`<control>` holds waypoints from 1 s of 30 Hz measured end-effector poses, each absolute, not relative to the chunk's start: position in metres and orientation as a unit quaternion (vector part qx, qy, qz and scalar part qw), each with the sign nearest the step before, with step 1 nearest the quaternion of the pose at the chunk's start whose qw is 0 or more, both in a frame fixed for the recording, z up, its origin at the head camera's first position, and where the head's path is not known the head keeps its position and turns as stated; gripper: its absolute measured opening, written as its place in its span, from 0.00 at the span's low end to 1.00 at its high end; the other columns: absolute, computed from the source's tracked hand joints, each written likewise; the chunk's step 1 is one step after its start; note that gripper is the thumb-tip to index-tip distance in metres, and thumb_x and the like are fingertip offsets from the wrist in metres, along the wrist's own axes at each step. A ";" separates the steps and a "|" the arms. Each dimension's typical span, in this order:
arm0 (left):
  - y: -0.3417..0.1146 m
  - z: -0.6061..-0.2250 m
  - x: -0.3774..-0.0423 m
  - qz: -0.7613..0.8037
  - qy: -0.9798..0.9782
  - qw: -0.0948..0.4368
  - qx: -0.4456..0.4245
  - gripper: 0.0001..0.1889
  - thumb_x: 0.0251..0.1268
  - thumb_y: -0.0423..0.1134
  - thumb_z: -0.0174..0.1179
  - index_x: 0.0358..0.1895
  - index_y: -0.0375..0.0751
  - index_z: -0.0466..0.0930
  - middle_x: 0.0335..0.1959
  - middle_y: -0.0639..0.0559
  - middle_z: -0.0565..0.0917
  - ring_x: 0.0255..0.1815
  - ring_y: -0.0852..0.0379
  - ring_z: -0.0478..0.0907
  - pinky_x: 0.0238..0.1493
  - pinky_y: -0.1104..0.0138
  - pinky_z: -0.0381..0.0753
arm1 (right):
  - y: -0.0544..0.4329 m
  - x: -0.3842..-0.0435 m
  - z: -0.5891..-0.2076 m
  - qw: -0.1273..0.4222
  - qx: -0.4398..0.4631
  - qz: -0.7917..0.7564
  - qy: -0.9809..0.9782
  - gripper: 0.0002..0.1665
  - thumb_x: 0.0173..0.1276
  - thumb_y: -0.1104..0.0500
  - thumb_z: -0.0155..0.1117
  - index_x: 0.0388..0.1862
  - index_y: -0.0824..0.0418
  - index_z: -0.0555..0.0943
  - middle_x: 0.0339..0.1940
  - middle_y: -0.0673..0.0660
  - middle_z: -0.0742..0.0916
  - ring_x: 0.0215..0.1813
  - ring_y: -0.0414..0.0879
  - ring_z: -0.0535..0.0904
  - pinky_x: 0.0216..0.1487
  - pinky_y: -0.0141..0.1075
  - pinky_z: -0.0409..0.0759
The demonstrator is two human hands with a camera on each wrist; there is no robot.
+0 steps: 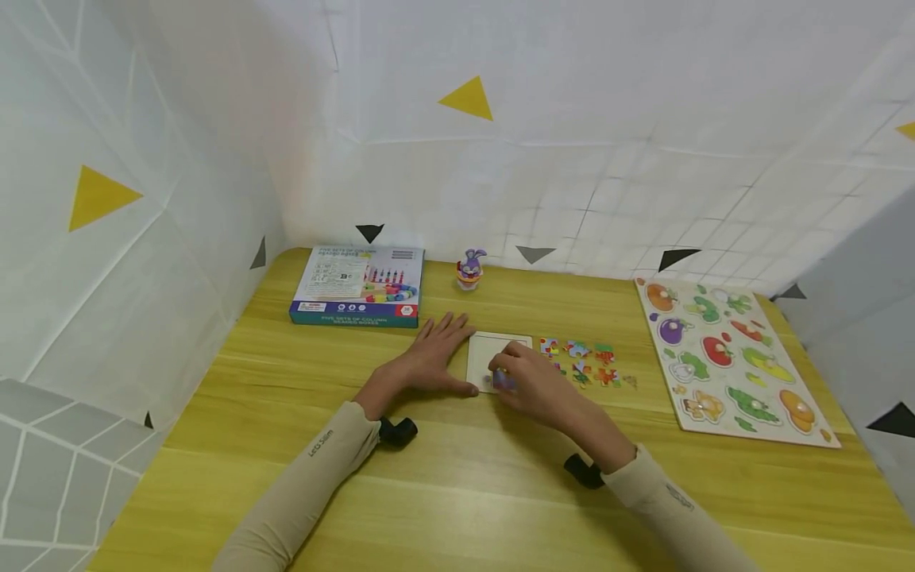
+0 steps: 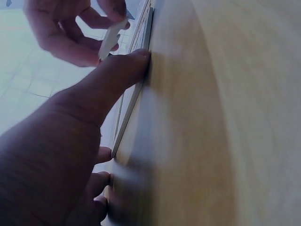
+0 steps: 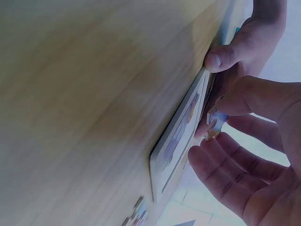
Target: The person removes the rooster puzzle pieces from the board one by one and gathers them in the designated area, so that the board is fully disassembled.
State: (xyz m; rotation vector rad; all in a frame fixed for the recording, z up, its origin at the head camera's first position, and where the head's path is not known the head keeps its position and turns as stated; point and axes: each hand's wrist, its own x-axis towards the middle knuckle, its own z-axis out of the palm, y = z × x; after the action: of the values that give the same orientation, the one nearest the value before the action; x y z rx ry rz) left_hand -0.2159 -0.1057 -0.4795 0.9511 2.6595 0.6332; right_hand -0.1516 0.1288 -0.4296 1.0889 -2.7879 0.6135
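Observation:
My left hand (image 1: pixel 431 361) lies spread on the table at the left side of a square wooden puzzle tray (image 1: pixel 492 342). Its thumb (image 2: pixel 136 59) touches the tray's near edge. Over the tray, my right hand (image 1: pixel 536 381) pinches a jigsaw piece (image 3: pixel 216 123) between thumb and fingers, tilted up off the tray. The piece shows blue and orange on its face and a pale back (image 2: pixel 110 40). A coloured picture patch (image 3: pixel 176 141) shows inside the tray, partly hidden by my right hand in the head view. Several loose jigsaw pieces (image 1: pixel 581 373) lie right of the tray.
A boxed bead set (image 1: pixel 357 286) lies at the back left. Behind the tray stands a small purple rabbit figure (image 1: pixel 470 268). A vegetable peg puzzle board (image 1: pixel 736 361) covers the right side of the wooden table (image 1: pixel 457 492). A patterned cloth (image 1: pixel 608 95) hangs behind.

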 end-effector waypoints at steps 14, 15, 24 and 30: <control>-0.103 -0.476 -0.213 0.211 0.915 0.124 0.320 0.59 0.51 0.73 0.65 0.81 0.48 0.49 0.83 0.48 0.42 0.82 0.46 0.32 0.76 0.48 0.29 | 0.154 -0.142 -0.437 0.049 0.355 0.194 -0.913 0.12 0.58 0.65 0.76 0.41 0.64 0.87 0.38 0.55 0.82 0.37 0.45 0.78 0.36 0.38 0.80; -0.103 -0.475 -0.213 0.209 0.916 0.124 0.321 0.59 0.51 0.73 0.65 0.81 0.48 0.49 0.83 0.48 0.42 0.81 0.46 0.32 0.76 0.47 0.29 | 0.156 -0.142 -0.436 0.048 0.356 0.192 -0.913 0.12 0.57 0.65 0.76 0.41 0.64 0.87 0.38 0.55 0.82 0.38 0.45 0.78 0.37 0.38 0.81; -0.102 -0.475 -0.214 0.208 0.915 0.123 0.324 0.59 0.51 0.72 0.66 0.81 0.48 0.49 0.83 0.47 0.42 0.81 0.45 0.32 0.76 0.47 0.29 | 0.172 -0.137 -0.436 0.057 0.343 0.179 -0.920 0.11 0.55 0.65 0.76 0.39 0.63 0.86 0.36 0.55 0.82 0.36 0.45 0.77 0.35 0.38 0.80; -0.103 -0.476 -0.215 0.210 0.916 0.120 0.321 0.58 0.51 0.71 0.67 0.81 0.49 0.50 0.83 0.48 0.42 0.82 0.46 0.32 0.77 0.47 0.29 | 0.181 -0.135 -0.437 0.066 0.338 0.174 -0.922 0.12 0.53 0.65 0.77 0.37 0.63 0.86 0.34 0.54 0.81 0.34 0.44 0.76 0.32 0.38 0.78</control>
State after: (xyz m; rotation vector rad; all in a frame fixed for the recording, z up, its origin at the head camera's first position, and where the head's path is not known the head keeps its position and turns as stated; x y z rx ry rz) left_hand -0.2148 -0.1031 -0.4759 0.9369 2.6752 0.6130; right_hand -0.1351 0.1811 -0.4368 1.0206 -2.7816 0.5260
